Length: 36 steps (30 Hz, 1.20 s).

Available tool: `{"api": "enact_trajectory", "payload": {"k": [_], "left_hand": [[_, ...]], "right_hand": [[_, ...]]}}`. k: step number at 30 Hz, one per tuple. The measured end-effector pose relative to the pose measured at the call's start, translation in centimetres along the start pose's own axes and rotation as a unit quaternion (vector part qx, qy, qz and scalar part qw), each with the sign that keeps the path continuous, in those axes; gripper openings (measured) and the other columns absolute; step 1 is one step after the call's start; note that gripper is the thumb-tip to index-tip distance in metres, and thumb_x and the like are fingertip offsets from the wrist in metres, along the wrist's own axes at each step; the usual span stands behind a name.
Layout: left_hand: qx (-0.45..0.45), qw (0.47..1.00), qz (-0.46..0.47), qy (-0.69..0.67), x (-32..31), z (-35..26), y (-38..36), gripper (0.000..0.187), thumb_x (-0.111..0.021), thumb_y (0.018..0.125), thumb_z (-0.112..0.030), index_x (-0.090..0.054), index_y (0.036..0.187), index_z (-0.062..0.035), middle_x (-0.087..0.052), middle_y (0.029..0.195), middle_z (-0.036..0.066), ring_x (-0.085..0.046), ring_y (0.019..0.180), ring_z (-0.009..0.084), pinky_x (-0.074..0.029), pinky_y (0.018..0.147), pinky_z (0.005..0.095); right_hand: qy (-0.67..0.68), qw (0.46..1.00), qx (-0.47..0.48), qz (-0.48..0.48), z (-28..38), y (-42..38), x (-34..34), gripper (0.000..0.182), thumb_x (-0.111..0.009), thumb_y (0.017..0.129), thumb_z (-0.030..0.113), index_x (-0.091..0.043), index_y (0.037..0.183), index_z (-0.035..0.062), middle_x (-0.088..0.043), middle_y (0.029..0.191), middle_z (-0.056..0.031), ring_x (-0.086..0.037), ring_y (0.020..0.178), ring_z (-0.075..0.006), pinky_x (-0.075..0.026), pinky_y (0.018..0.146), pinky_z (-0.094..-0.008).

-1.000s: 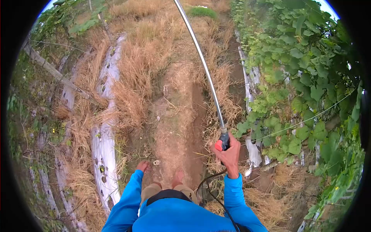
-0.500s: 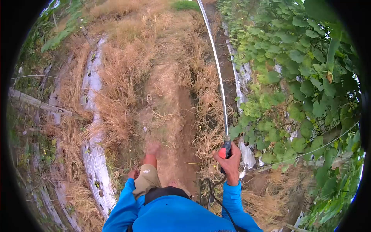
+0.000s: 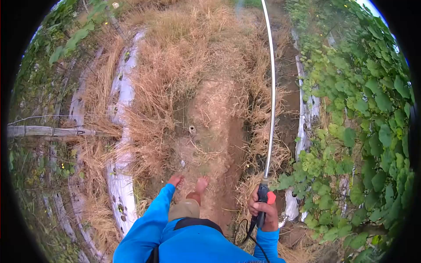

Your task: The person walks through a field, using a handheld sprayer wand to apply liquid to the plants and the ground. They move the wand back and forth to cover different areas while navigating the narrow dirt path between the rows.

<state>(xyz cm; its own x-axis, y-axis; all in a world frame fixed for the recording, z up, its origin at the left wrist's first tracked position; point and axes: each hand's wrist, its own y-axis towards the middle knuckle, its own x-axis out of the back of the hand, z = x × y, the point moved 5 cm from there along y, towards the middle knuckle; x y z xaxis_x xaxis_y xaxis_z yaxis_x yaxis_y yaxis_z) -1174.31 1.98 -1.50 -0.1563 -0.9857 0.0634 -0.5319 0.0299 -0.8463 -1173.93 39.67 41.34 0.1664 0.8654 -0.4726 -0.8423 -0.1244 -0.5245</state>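
Observation:
My right hand [image 3: 266, 211] is closed round the black handle of a spray lance [image 3: 271, 105], low at the right of the view. The handle carries a red part [image 3: 271, 197] beside my fingers. From it the long metal tube runs up and away past the top edge, so its tip is out of sight. A thin black hose [image 3: 249, 234] hangs from the handle's lower end. My left hand [image 3: 176, 180] hangs ahead of my body, small and seen from above. Its fingers look loosely apart, with nothing visible in them.
Leafy green vines [image 3: 364, 114] stand close on the right. A dirt path [image 3: 215, 109] leads ahead between dry grass [image 3: 153, 83]. Silvery plastic sheeting [image 3: 120, 179] lies along the left, where a wooden pole [image 3: 48, 131] juts in. My bare foot [image 3: 202, 184] is on the path.
The view has swung, so the path and lance appear farther right. My right hand has turned, bringing the red part to its right side. My left hand has moved forward, and my legs have stepped.

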Motion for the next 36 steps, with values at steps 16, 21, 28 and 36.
{"api": "enact_trajectory", "payload": {"k": [16, 21, 28, 36], "left_hand": [[0.142, 0.982, -0.123, 0.018, 12.9, -0.9, -4.3, 0.032, -0.059, 0.086, -0.042, -0.066, 0.09, -0.0116, -0.059, 0.069, 0.003, -0.052, 0.049, 0.0146, -0.04, 0.04, 0.0321], [0.031, 0.994, -0.1, 0.035, 13.1, -5.5, -4.6, 0.04, -0.057, 0.085, -0.05, -0.064, 0.091, -0.011, -0.058, 0.071, 0.003, -0.054, 0.054, 0.0151, -0.042, 0.043, 0.0325], [-0.038, 0.997, -0.069, 0.021, 8.4, -13.3, -3.1, 0.034, -0.054, 0.087, -0.045, -0.062, 0.089, -0.0123, -0.058, 0.071, 0.001, -0.05, 0.052, 0.0107, -0.039, 0.042, 0.026], [-0.057, 0.98, -0.017, 0.191, 4.0, -12.8, -3.9, 0.037, -0.053, 0.086, -0.048, -0.062, 0.088, -0.013, -0.058, 0.071, 0.0, -0.053, 0.057, 0.0123, -0.042, 0.043, 0.0303]], "right_hand": [[0.229, 0.831, -0.173, 0.476, 6.7, 14.0, -16.3, 0.034, -0.07, 0.058, 0.016, -0.04, 0.07, 0.0069, -0.039, 0.054, -0.0023, -0.031, 0.043, -0.0118, -0.026, 0.041, -0.0273], [0.266, 0.744, -0.131, 0.599, 7.0, 14.3, -18.4, 0.034, -0.07, 0.06, 0.018, -0.039, 0.066, 0.0066, -0.038, 0.049, -0.0017, -0.031, 0.038, -0.0142, -0.023, 0.038, -0.0296], [0.251, 0.721, -0.217, 0.609, 6.6, 12.3, -15.8, 0.036, -0.071, 0.059, 0.019, -0.04, 0.07, 0.0062, -0.038, 0.055, -0.0014, -0.033, 0.046, -0.0132, -0.024, 0.043, -0.0295], [0.105, 0.842, -0.248, 0.468, 5.8, 11.7, -11.6, 0.039, -0.074, 0.057, 0.02, -0.04, 0.072, 0.0062, -0.037, 0.059, -0.0006, -0.034, 0.052, -0.0122, -0.024, 0.047, -0.0286]]}}
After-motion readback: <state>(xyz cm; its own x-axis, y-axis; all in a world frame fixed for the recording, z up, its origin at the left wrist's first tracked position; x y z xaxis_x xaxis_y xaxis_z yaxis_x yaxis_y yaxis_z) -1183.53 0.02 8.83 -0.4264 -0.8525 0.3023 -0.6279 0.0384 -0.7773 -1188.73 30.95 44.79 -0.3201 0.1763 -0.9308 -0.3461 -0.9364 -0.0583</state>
